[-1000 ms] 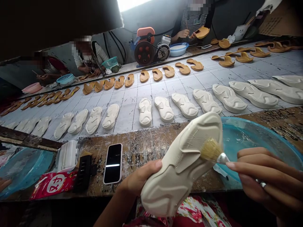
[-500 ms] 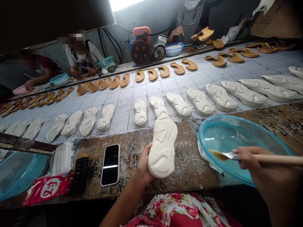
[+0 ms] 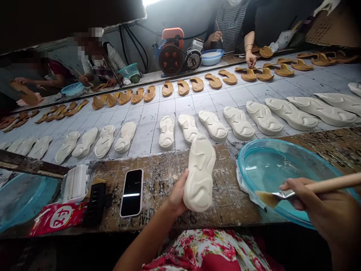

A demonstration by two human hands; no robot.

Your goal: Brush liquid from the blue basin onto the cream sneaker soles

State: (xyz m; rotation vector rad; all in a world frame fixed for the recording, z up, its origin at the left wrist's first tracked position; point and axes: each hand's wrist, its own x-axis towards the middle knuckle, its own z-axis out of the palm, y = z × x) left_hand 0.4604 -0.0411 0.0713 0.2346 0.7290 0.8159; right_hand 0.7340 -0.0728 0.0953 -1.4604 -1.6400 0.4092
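My left hand (image 3: 178, 194) holds a white sole (image 3: 199, 173) from its left side, tilted up with its moulded face towards me, over the near edge of the bench. In my right hand (image 3: 313, 203) is a brush (image 3: 332, 183) with a wooden handle; its pale bristles point left over the near rim of a blue basin (image 3: 243, 165) of clear liquid. Beyond the held sole, a row of white soles (image 3: 212, 125) lies on the white belt (image 3: 149, 128). Some fingers of my left hand are hidden behind the sole.
A phone (image 3: 132, 193), a black clip (image 3: 96, 205) and a red packet (image 3: 58, 218) lie left on the bench (image 3: 160, 188). Tan sandal pieces (image 3: 213, 81) line the far side of the belt. Across it sit other people, one reaching to a piece, beside a motor machine (image 3: 171, 58).
The held sole has shifted slightly right. The brush handle tilts up more, its bristles now lower, near the basin rim. Across the belt, a person's hand has put down a tan piece.
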